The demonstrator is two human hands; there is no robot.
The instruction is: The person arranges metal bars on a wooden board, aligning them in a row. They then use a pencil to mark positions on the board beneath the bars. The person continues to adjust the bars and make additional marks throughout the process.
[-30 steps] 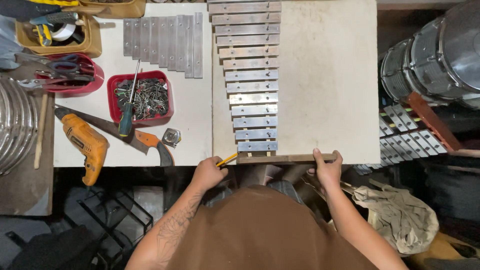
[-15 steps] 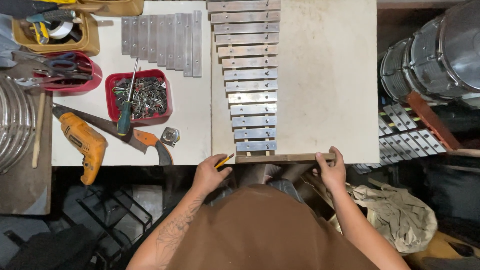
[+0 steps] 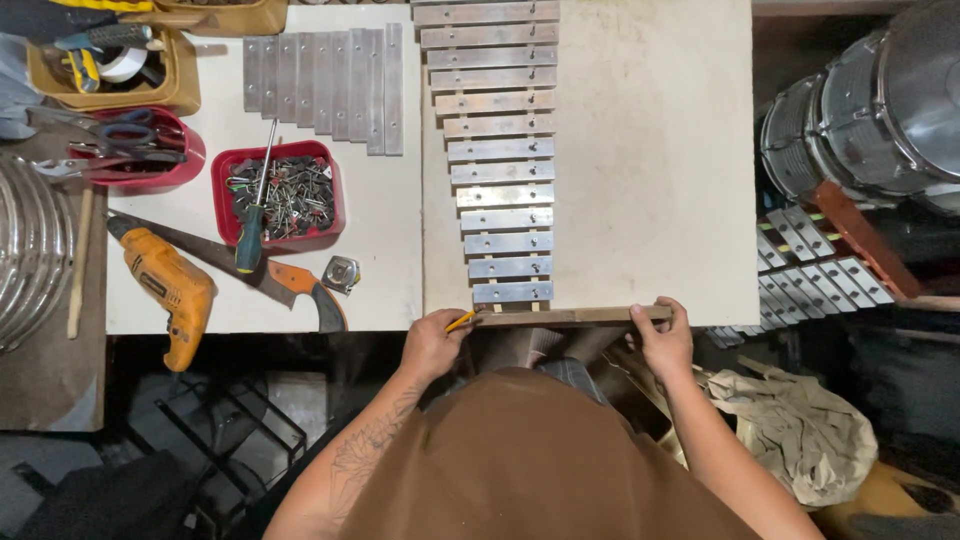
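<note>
Both hands have crept slightly inward along the wooden strip (image 3: 570, 316) since the earlier frames, the right one most. At far left an orange drill (image 3: 170, 285) and a handsaw (image 3: 250, 275) lie on the white table (image 3: 380, 260), beside a red tray of screws (image 3: 285, 192). The left hand (image 3: 432, 342) is closed around a yellow pencil (image 3: 461, 321), its tip touching the strip's left end. That strip lies along the near edge of the pale board (image 3: 650, 150), just below the tapering row of metal bars (image 3: 495, 150). The right hand (image 3: 660, 335) pinches the strip's right end. This looks like marking; the next stroke likely needs the strip kept steady.
</note>
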